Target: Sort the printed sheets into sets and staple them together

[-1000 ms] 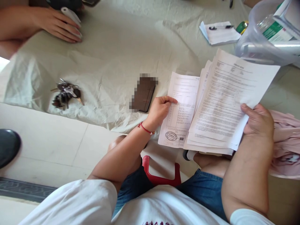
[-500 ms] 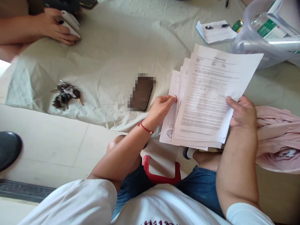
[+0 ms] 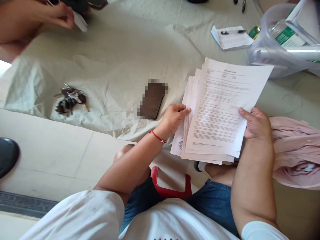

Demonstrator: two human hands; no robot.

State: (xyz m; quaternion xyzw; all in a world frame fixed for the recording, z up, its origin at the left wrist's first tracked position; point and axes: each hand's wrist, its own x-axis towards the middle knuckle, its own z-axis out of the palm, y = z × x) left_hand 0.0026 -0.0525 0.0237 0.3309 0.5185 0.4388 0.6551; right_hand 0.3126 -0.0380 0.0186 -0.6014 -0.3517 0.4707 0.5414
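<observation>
A fanned stack of printed paper sheets (image 3: 220,110) is held up in front of me, over my lap and the table's near edge. My left hand (image 3: 175,120) pinches the left edge of the stack between thumb and fingers. On the other side my right hand (image 3: 256,123) grips the right edge, thumb on the top sheet and fingers behind. A round stamp shows on a lower sheet at the bottom left. Left of my left hand, a dark phone (image 3: 152,100), partly pixelated, lies on the cloth.
A bunch of keys (image 3: 71,99) lies on the cloth-covered table (image 3: 112,73). At the back right are a clear plastic bin (image 3: 260,53) and a notepad with pens (image 3: 235,38). Pink fabric (image 3: 295,143) hangs at right. Another person's hand (image 3: 61,15) holds something white. A red stool (image 3: 172,191) sits below.
The stack has shifted slightly down and left with both hands. The other person's hand has moved up and left with its white object.
</observation>
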